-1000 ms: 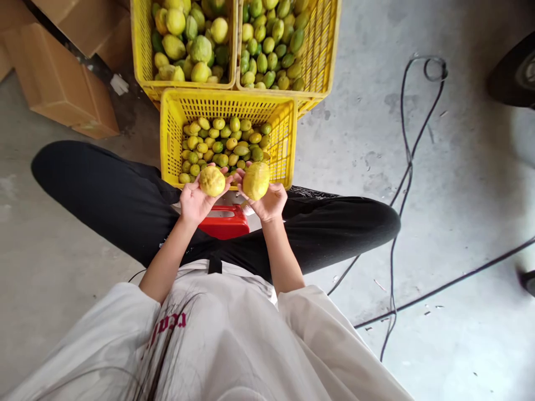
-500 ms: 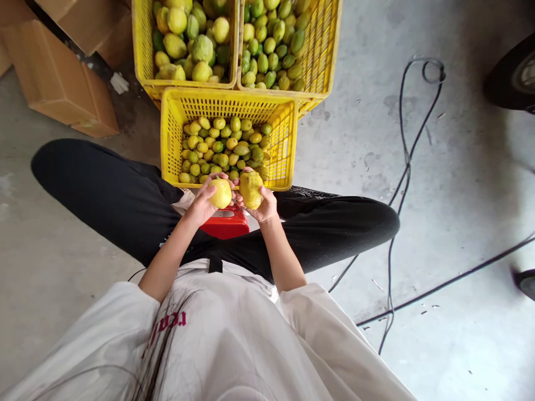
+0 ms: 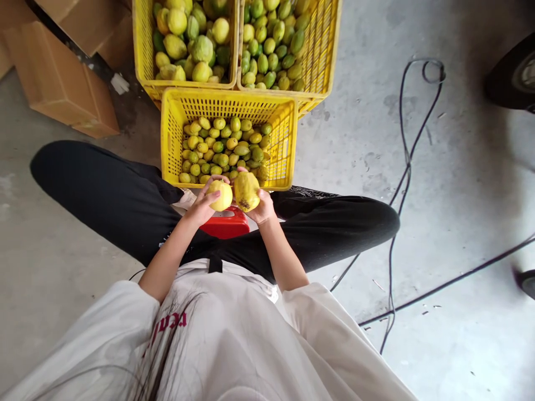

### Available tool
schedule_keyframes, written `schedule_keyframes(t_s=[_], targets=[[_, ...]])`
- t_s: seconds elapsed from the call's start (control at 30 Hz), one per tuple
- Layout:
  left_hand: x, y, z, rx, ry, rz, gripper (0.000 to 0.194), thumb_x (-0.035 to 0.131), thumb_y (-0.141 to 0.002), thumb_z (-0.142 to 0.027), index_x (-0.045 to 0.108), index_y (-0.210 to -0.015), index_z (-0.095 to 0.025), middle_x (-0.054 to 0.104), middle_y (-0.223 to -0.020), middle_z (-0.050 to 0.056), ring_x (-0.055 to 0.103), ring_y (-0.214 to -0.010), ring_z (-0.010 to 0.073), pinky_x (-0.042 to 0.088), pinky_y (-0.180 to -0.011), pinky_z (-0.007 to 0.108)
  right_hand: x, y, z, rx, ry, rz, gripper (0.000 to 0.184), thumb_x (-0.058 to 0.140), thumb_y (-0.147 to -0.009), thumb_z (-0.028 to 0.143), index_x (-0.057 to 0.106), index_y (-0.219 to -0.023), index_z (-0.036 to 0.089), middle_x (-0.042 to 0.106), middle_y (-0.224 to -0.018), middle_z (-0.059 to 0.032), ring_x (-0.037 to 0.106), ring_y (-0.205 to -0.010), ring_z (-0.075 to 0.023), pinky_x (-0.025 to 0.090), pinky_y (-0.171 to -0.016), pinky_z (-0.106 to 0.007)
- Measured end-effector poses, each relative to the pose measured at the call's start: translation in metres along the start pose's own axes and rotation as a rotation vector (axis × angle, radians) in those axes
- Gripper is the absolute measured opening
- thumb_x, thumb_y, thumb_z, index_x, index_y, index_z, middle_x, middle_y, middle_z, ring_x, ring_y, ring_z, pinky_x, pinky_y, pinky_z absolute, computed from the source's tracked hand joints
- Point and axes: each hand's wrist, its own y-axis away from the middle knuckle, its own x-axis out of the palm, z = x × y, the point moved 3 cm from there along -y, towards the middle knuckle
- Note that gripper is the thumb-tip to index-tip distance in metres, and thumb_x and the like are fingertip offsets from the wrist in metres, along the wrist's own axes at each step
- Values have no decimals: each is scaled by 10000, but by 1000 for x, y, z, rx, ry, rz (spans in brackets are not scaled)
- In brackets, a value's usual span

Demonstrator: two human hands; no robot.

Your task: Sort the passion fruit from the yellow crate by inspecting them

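Note:
My left hand [image 3: 203, 205] is closed around a round pale-yellow fruit [image 3: 222, 195]. My right hand [image 3: 259, 208] grips a larger yellow fruit [image 3: 246, 190] with a dark blemish on its near end. The two fruits sit side by side, almost touching, just above a red stool [image 3: 225, 225] between my knees. Directly beyond them stands a yellow plastic crate [image 3: 229, 103] holding several small green and yellow fruits [image 3: 221, 146].
Two more yellow crates [image 3: 144, 61] [image 3: 321, 50] full of larger green-yellow fruit stand behind the near one. Cardboard boxes [image 3: 62, 83] lie at the back left. Black cables [image 3: 405, 167] run across the concrete floor on the right, and a dark wheel [image 3: 512, 75] is at the right edge.
Both hands have drawn back toward me and come together. The fruits have been turned in the fingers, and the right one now shows its dark blemish.

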Motion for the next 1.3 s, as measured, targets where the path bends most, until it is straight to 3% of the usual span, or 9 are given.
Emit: schedule_keyframes(t_s=[0.13,0.37,0.57,0.77,0.87,1.0,1.07,1.2,1.3], targets=[[-6,-3,8,-18,-64,-47,505,993,-770,-485,719,-1143,-285,695,-1257,31,728,-1000,183,683,-819,312,-1,-1,-2,-15,50,-15,730,917,-724,411,614,-1382,321,796,-1255,-38,772,-1236,-308,731,-858,-399],[1,-7,-2,-16,-4,-196,478,921,-804,-411,649,-1181,-298,757,-1198,49,755,-1171,253,700,-923,393,1,-2,6,-68,13,-106,646,801,-775,468,618,-1382,343,774,-1400,-64,724,-1379,-342,695,-1010,-539],[10,-4,-18,-11,118,-181,396,787,-845,-382,674,-1214,-297,748,-1304,66,655,-1452,301,634,-1084,457,3,-1,15,-87,-54,-217,584,683,-811,463,646,-1377,323,775,-1414,-93,694,-1424,-364,657,-1072,-627],[1,-3,-7,60,0,-144,608,1018,-699,-537,724,-1176,-300,723,-1267,49,725,-1151,228,629,-796,271,-4,1,11,-99,-68,-215,617,821,-756,602,652,-1286,335,799,-1126,-32,784,-1051,-263,714,-734,-359],[-2,-5,0,58,-14,-157,562,1033,-690,-452,725,-1131,-291,708,-1228,35,733,-1091,202,627,-806,261,-5,-1,5,-40,-36,-152,589,885,-722,472,631,-1233,326,778,-1060,0,797,-1018,-259,732,-781,-386],[-2,-7,1,-7,-34,-191,519,982,-737,-353,661,-1141,-295,724,-1231,39,756,-1188,247,659,-883,318,-3,-4,-2,57,52,-147,515,873,-778,337,601,-1214,322,767,-1037,17,806,-1124,-260,734,-876,-386],[-2,-8,0,-23,-48,-203,564,984,-724,-341,620,-1154,-310,722,-1231,18,764,-1172,231,652,-863,309,-2,-5,-2,44,78,-178,504,862,-791,342,598,-1220,324,767,-1054,14,796,-1159,-263,730,-903,-395],[-6,-10,0,-57,-72,-271,669,1027,-687,-394,588,-1189,-340,712,-1125,-35,743,-894,139,561,-672,216,0,-5,-3,35,134,-184,507,875,-787,390,631,-1226,320,762,-1038,12,797,-1134,-271,720,-922,-416],[-8,-11,-2,-87,-40,-337,532,950,-786,-437,619,-1186,-323,712,-1134,-17,721,-867,141,550,-641,219,-1,-6,-5,61,116,-190,460,829,-805,445,656,-1210,310,785,-1056,-11,794,-1161,-301,719,-953,-468]])
